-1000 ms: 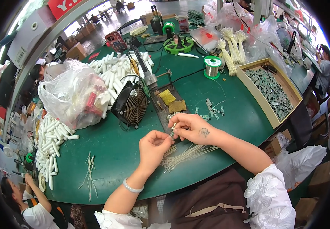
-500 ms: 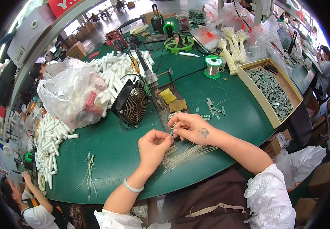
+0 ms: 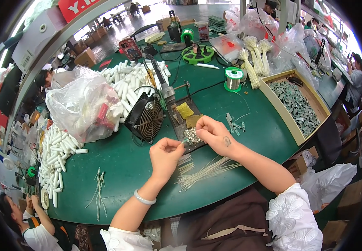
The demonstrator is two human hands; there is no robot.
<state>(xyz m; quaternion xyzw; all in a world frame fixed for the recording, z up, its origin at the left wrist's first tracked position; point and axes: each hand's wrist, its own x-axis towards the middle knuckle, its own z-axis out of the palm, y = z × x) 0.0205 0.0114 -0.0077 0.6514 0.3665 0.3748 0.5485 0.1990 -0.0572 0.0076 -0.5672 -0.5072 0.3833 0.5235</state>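
My left hand [image 3: 166, 157] is closed in a pinch, with a small greenish piece [image 3: 184, 142] just showing at its fingertips. To its right, my right hand [image 3: 215, 136] has thumb and forefinger pressed together; what they hold, if anything, is too small to make out. The two hands are apart. Between them, on a dark work plate, lies a heap of small pale scraps [image 3: 192, 136]. Thin pale wires [image 3: 206, 172] are spread on the green table just below my hands. Several small circuit boards [image 3: 235, 124] lie right of my right hand.
A black fan [image 3: 146, 118] stands left of the work plate, near yellow sponges [image 3: 185, 110]. Many white tubes [image 3: 57, 146] and a plastic bag [image 3: 80, 102] cover the left side. A solder spool [image 3: 233, 78] and a tray [image 3: 304, 136] of small boards are at the right.
My hands have separated: the right moved up and slightly right, the left slightly up and left. The scrap heap between them is now more exposed.
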